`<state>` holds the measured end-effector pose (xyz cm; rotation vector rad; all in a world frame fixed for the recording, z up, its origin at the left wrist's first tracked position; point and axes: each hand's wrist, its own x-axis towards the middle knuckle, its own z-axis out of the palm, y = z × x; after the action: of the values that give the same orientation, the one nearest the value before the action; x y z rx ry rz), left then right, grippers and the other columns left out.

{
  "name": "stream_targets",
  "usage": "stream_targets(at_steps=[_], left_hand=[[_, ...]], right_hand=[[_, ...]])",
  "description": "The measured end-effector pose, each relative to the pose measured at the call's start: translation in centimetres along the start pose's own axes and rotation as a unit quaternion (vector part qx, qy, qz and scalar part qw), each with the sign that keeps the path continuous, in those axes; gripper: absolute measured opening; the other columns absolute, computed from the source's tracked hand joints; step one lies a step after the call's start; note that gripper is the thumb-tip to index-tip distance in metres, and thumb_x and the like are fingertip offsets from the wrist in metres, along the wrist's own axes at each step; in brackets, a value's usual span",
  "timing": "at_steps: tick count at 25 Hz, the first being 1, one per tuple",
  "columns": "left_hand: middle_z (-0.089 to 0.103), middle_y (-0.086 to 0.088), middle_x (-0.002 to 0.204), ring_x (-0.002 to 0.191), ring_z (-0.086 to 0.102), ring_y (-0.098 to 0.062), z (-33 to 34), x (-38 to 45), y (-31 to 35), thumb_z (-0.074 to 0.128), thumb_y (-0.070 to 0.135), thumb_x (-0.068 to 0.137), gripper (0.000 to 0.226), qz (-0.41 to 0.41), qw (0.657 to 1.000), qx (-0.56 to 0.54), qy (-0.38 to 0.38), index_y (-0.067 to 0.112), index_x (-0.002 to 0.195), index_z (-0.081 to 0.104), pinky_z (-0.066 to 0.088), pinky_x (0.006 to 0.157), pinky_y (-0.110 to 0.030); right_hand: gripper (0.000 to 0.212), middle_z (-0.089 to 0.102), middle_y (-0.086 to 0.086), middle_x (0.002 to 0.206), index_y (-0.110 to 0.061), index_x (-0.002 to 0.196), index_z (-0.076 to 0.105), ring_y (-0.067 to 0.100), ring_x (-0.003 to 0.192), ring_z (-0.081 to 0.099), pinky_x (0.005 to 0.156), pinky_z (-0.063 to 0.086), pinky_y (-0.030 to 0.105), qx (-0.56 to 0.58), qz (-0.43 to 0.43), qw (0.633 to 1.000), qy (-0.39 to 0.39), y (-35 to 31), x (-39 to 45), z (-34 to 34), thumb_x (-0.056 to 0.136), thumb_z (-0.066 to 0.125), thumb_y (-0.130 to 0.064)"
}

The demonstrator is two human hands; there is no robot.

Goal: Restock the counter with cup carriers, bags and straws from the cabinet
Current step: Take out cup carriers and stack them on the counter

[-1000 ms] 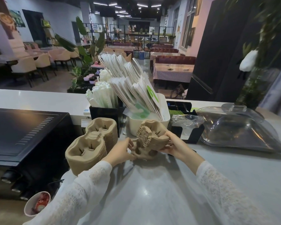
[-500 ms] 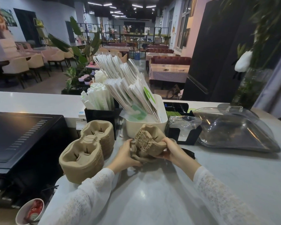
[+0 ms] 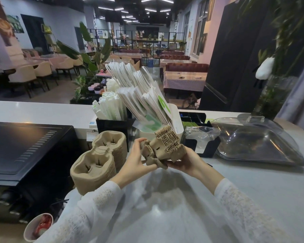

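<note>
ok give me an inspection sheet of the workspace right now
surface: pale grey counter, glossy.
job's things: tilted stack of brown pulp cup carriers in both hands; two more brown pulp carrier stacks on the counter; white paper bags in a white tub; wrapped white straws in a black holder.
clutter: clear plastic dome lid; crumpled clear plastic bag; paper cup with red contents.
hands: left hand and right hand grip the stack.
cables: nothing seen.
surroundings: black appliance; cafe tables beyond.
</note>
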<state>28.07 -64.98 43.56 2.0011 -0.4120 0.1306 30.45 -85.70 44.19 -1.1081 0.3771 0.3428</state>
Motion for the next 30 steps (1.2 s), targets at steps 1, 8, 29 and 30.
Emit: stream_targets(at_steps=[1, 8, 29, 30], left_hand=[[0.045, 0.006, 0.127, 0.11, 0.056, -0.013, -0.3, -0.2, 0.5, 0.085, 0.026, 0.064, 0.081, 0.0, 1.0, -0.012, 0.003, 0.032, 0.124, 0.032, 0.059, 0.082, -0.031], [0.059, 0.015, 0.12, 0.111, 0.057, 0.003, -2.1, -2.2, 4.1, 0.081, 0.005, 0.066, 0.079, 0.042, 0.998, -0.028, 0.047, 0.027, 0.129, 0.038, 0.058, 0.087, -0.033], [0.054, 0.03, 0.114, 0.113, 0.055, -0.001, -3.5, -5.3, 6.4, 0.08, 0.012, 0.073, 0.065, 0.085, 0.996, 0.004, 0.039, 0.027, 0.126, 0.045, 0.056, 0.088, -0.029], [0.052, 0.034, 0.111, 0.112, 0.054, 0.003, -3.6, -5.3, 6.5, 0.082, 0.011, 0.072, 0.066, 0.073, 0.997, -0.005, 0.032, 0.027, 0.124, 0.044, 0.055, 0.088, -0.025]], right_hand=[[0.033, 0.062, 0.023, 0.124, -0.003, 0.12, 0.06, 0.04, 0.11, 0.062, 0.069, 0.06, 0.043, -0.014, -0.003, 1.0, -0.001, -0.2, -0.2, 0.1, 0.094, 0.049, -0.02], [0.021, 0.064, 0.018, 0.097, -0.004, 0.108, 0.058, 0.028, 0.082, 0.062, 0.057, 0.058, 0.027, -0.027, -0.009, 0.997, -0.065, -0.9, -2.8, 1.6, 0.097, 0.043, -0.013], [0.024, 0.072, 0.011, 0.069, -0.005, 0.088, 0.064, 0.028, 0.073, 0.068, 0.057, 0.057, 0.029, -0.113, -0.026, 0.991, -0.066, 0.6, -7.6, 4.6, 0.094, 0.041, -0.002], [0.023, 0.071, 0.011, 0.07, -0.005, 0.088, 0.063, 0.027, 0.074, 0.066, 0.057, 0.056, 0.03, -0.115, -0.033, 0.991, -0.052, 0.6, -7.6, 4.7, 0.096, 0.042, -0.005]])
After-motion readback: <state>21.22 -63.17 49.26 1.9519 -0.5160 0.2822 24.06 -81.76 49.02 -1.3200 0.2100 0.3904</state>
